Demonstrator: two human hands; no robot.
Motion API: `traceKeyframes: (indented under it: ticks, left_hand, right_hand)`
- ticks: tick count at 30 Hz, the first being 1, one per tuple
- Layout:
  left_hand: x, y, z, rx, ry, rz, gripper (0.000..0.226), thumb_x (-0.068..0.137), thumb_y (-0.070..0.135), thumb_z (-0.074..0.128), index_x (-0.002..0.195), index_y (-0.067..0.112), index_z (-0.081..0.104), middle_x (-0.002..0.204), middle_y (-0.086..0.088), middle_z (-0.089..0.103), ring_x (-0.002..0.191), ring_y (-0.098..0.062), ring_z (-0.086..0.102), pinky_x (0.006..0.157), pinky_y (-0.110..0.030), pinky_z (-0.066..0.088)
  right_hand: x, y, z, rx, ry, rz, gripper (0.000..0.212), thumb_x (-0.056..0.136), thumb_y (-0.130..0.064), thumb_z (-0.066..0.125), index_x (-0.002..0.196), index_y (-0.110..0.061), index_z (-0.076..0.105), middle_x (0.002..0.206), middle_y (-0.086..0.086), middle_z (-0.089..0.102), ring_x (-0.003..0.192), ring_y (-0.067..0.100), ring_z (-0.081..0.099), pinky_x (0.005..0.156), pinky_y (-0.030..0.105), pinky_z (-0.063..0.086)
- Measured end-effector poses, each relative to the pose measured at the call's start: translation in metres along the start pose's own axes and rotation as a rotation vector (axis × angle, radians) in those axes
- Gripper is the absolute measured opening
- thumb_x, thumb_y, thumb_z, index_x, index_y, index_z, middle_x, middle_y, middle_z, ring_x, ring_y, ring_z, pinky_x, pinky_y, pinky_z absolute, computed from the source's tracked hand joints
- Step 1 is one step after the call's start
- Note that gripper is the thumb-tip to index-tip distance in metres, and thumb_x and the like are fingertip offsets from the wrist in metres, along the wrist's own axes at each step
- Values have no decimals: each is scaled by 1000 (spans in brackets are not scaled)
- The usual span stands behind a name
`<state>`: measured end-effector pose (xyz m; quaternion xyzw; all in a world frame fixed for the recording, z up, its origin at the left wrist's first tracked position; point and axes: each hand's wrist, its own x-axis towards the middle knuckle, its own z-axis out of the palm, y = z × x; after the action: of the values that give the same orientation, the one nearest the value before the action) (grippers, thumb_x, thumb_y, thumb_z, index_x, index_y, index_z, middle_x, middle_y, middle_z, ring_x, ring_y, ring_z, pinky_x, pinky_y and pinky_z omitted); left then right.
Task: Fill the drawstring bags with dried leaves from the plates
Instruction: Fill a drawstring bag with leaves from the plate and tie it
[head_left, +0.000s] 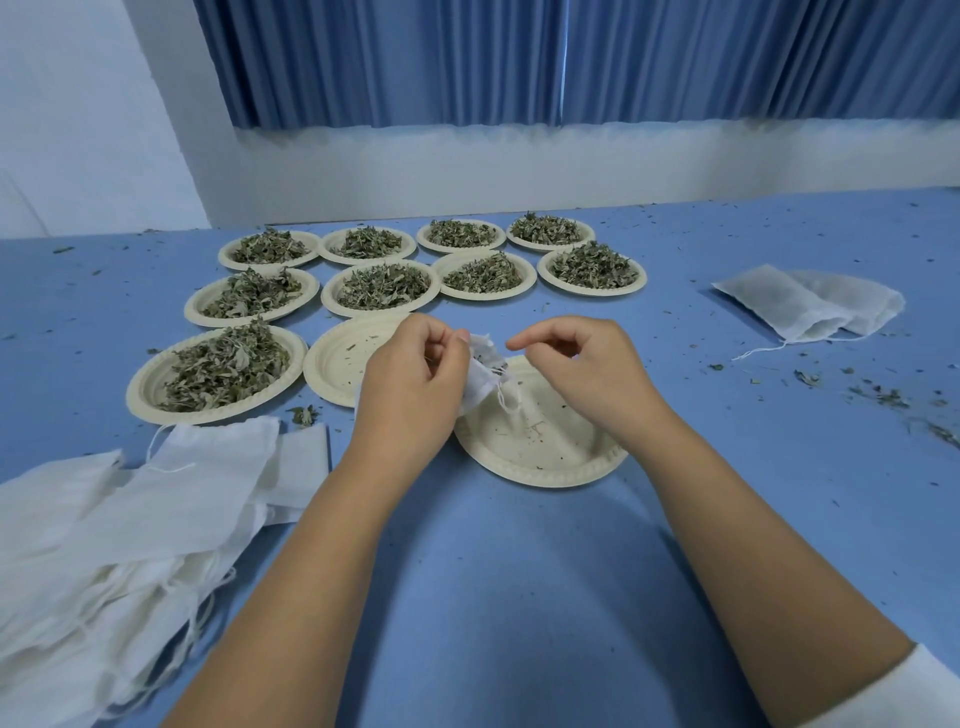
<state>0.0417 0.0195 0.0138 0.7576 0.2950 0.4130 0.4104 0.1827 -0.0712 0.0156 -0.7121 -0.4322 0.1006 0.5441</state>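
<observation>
While left hand (415, 379) grips a drawstring bag (483, 375), right hand (576, 369) curls beside.

Far side blocked — heaped plates (592, 292) close-packed in rows, wall (519, 171) close behind. Near left taken by loose pile of empty bags (130, 519), strings trailing. Right: filled bags (810, 306) well apart from plates, wide lane of bare table (675, 322) between. Over nearer empty plate (540, 467), left hand (410, 384) gripping drawstring bag (480, 384), right hand (582, 369) just beside — narrow gap only. Open table toward near edge, between forearms.
</observation>
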Motion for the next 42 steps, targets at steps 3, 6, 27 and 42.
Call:
traceKeyframes:
  ticks: [3,6,27,42]
  left_hand:
    - [1,0,-1,-18,21,-9,17,96,27,54,81,20,56,71,-5,64,69,-26,60,73,-49,54]
    - [1,-1,-1,-25,29,-14,18,96,27,54,80,22,55,72,-7,64,70,-29,60,73,-51,53]
    - [2,-1,-4,-56,64,26,19,97,26,52,79,23,53,70,-8,63,64,-25,56,64,-39,48]
    - [-2,-1,3,-90,73,107,13,104,22,41,94,17,47,98,14,67,87,-1,62,78,-27,49]
  right_hand:
    - [2,1,-6,42,-109,158,9,87,-15,68,92,-23,70,62,-18,64,57,0,54,53,13,46]
    - [0,3,-5,92,-303,263,23,83,-16,73,103,-20,62,80,-6,75,68,6,65,56,16,51]
    - [-2,-3,2,215,-165,185,17,89,-33,69,94,-17,70,71,-7,70,59,3,57,47,18,43]
    - [-15,-4,21,-278,-107,-382,33,77,-11,58,105,-15,75,101,-16,67,86,8,54,76,0,33]
